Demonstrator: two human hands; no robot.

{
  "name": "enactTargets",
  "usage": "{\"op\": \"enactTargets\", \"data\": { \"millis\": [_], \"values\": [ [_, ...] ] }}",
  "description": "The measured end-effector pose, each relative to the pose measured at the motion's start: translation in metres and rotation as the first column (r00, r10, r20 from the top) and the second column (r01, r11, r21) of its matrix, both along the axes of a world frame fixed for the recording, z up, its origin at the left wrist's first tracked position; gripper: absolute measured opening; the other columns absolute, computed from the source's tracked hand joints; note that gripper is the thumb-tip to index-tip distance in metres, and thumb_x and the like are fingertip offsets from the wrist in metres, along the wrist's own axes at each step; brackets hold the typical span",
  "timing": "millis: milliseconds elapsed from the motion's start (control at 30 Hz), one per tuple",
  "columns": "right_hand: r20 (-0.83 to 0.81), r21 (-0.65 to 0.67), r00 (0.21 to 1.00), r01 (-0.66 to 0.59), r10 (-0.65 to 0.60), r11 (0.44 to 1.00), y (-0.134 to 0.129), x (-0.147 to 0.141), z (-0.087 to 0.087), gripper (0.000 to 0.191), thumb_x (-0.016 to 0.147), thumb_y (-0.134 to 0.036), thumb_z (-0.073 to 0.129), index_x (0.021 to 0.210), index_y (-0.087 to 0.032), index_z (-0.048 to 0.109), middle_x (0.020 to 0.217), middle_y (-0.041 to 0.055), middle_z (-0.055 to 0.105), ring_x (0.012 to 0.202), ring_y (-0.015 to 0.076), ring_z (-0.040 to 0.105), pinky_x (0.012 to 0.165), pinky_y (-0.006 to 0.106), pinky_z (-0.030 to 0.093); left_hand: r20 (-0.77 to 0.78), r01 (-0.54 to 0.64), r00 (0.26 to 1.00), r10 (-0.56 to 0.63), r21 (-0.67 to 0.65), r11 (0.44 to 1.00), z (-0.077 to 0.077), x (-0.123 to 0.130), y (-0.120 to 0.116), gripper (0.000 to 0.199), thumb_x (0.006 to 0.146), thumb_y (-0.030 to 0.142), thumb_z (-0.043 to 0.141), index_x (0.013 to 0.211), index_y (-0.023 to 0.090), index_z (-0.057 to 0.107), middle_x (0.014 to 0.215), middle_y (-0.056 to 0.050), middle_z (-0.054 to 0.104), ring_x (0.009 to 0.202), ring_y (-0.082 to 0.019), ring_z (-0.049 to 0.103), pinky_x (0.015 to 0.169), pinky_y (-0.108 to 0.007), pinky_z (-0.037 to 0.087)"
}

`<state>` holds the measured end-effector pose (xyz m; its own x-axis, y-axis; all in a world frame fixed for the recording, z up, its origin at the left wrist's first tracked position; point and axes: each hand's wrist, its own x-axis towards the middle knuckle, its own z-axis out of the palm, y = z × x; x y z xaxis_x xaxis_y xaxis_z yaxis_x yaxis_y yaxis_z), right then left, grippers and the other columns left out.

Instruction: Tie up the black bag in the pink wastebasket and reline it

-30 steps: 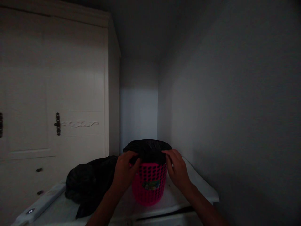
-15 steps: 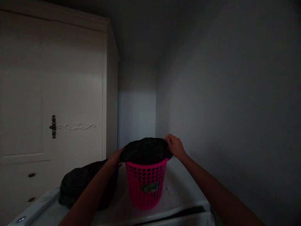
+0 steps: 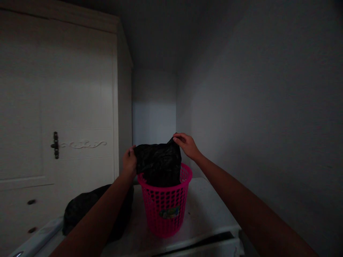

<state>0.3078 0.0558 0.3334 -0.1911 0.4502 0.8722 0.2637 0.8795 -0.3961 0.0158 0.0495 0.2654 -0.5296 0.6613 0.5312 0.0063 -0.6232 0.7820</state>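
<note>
Bag (image 3: 159, 164) between both hands (image 3: 129, 162) (image 3: 188, 145)

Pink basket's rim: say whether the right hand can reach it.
Likely yes: nothing visible blocks the right hand from the right side of the pink basket's rim, though that hand grips a black bag.

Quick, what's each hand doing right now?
Left hand: closed, holding one side of the black bag.
Right hand: closed, pinching the bag's raised upper corner.

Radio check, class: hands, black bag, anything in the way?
Left hand and right hand gripping black bag. Bag partly inside pink basket. Black bundle left of basket, not blocking.
</note>
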Motion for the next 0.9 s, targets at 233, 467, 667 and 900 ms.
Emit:
{"op": "enactTargets", "data": {
  "millis": [233,467,667,900],
  "values": [
    [0.334,0.200,0.909,0.191,-0.250,0.961,-0.046,-0.001,-0.006,0.070,0.084,-0.069,0.071,0.137,-0.024,0.062,0.145,0.0126,0.059,0.137,0.0330,0.051,0.121,0.055,0.036,0.101,0.114,0.987,-0.122,0.075,0.991,0.040,0.026,-0.017,0.043,0.093,0.051,0.057,0.116,0.018,0.069,0.105,-0.008,0.074,0.093,-0.019,0.070,0.089,-0.034,0.058],
    [0.319,-0.198,0.945,-0.005,0.069,0.980,-0.049,-0.078,-0.031,0.145,0.055,-0.064,0.093,0.166,-0.016,0.013,0.163,0.0222,0.040,0.147,0.0356,0.046,0.119,0.052,0.041,-0.187,0.321,0.932,-0.311,0.024,0.947,0.064,0.066,-0.027,0.047,0.086,0.058,0.064,0.105,0.016,0.074,0.104,-0.009,0.076,0.096,-0.022,0.070,0.094,-0.036,0.056],
    [0.021,-0.380,0.990,0.140,-0.143,0.915,-0.040,-0.095,-0.026,0.040,0.087,-0.033,0.074,0.124,-0.019,0.068,0.121,0.0140,0.075,0.114,0.0309,0.070,0.102,0.048,0.054,-0.357,0.349,0.881,-0.311,0.046,0.936,0.056,0.034,-0.058,0.078,0.088,0.072,0.059,0.150,0.025,0.050,0.156,-0.016,0.053,0.148,-0.032,0.046,0.116,-0.050,0.043],
    [0.327,-0.362,0.806,-0.376,0.493,0.853,-0.064,-0.065,-0.005,0.061,0.063,-0.025,0.090,0.121,-0.019,0.070,0.115,0.0044,0.076,0.096,0.0213,0.073,0.090,0.037,0.060,-0.507,0.333,0.799,-0.322,-0.074,0.940,0.018,0.034,-0.080,0.112,0.057,0.056,0.093,0.153,0.021,0.048,0.152,-0.017,0.058,0.143,-0.037,0.052,0.121,-0.053,0.038]
  ]
}}
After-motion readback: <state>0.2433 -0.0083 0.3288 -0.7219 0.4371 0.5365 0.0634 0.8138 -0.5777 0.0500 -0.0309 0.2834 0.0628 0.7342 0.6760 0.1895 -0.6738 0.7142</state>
